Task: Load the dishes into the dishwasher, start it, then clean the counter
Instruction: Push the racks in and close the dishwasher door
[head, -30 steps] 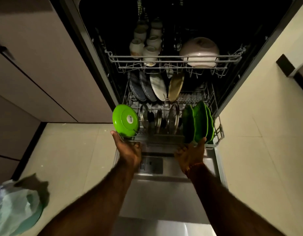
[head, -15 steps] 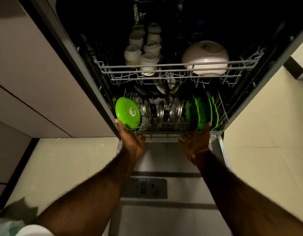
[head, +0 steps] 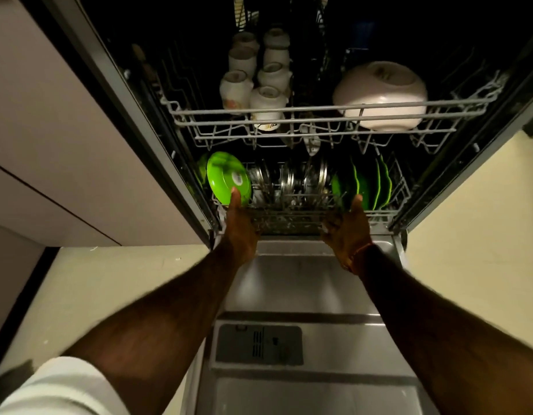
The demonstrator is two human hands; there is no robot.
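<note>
The dishwasher stands open, its door (head: 319, 283) folded down flat in front of me. My left hand (head: 239, 226) and my right hand (head: 347, 235) both hold the front edge of the lower rack (head: 292, 218), thumbs pointing up and fingers curled at the rail. The left thumb touches a bright green plate (head: 226, 178) standing at the rack's left end. Several steel lids (head: 289, 181) stand in the middle and green plates (head: 376, 187) at the right. The upper rack (head: 319, 110) carries several white cups (head: 268, 100) and an upturned white bowl (head: 379, 94).
A detergent compartment (head: 259, 344) is set into the door's inner face. Beige cabinet fronts (head: 64, 145) flank the machine on the left, and pale floor tiles (head: 469, 235) lie on both sides. A white sleeve (head: 55, 387) shows at the bottom left.
The lower rack has slid back from over the door into the tub, with both hands following it. The rear row of plates is now hidden under the upper rack.
</note>
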